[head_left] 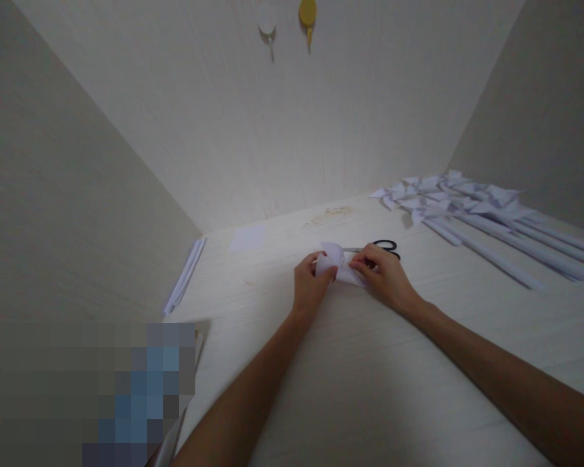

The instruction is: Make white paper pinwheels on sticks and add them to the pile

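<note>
A white paper pinwheel [331, 261], its blades curled in toward the middle, is pinched between the thumb and fingers of my left hand [312, 280]. My right hand [382, 272] is closed in a pinch at the right side of the pinwheel, close to its centre. What its fingertips hold is too small to make out. One paper blade stretches beneath the right fingers. Just behind my right hand lie scissors [385, 245] with black handles, their blades pointing left and partly hidden by the hand.
At the right lies a pile of white paper pinwheels [438, 194] with rolled paper sticks [491, 256]. A square paper sheet [248, 238] is at the back left. More paper rolls [185, 275] lie along the left edge. Two hooks [308, 13] hang on the wall.
</note>
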`<state>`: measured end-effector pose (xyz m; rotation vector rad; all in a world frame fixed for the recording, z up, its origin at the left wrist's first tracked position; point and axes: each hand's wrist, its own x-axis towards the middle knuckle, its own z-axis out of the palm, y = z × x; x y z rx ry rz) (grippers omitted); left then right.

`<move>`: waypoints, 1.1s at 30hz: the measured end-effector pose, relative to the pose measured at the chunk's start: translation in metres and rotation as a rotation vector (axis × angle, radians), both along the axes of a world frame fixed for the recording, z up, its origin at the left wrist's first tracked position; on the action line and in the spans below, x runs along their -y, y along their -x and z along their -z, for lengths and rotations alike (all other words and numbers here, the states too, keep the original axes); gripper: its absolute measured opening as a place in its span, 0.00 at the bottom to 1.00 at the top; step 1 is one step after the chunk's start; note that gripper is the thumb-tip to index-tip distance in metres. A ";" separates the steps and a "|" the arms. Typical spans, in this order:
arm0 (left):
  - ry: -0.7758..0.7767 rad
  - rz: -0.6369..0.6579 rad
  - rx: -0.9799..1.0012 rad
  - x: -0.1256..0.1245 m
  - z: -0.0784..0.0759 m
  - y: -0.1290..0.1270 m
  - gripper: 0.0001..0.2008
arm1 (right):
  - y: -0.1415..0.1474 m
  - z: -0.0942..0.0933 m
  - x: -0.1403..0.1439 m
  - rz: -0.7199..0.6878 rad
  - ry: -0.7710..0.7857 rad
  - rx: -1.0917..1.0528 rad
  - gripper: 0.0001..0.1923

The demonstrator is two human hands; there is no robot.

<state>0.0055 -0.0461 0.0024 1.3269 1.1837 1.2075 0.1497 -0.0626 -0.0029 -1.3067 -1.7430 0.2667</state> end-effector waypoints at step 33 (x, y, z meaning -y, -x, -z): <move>-0.146 -0.009 -0.103 0.003 -0.003 0.000 0.09 | 0.000 0.001 0.005 -0.097 -0.111 0.100 0.06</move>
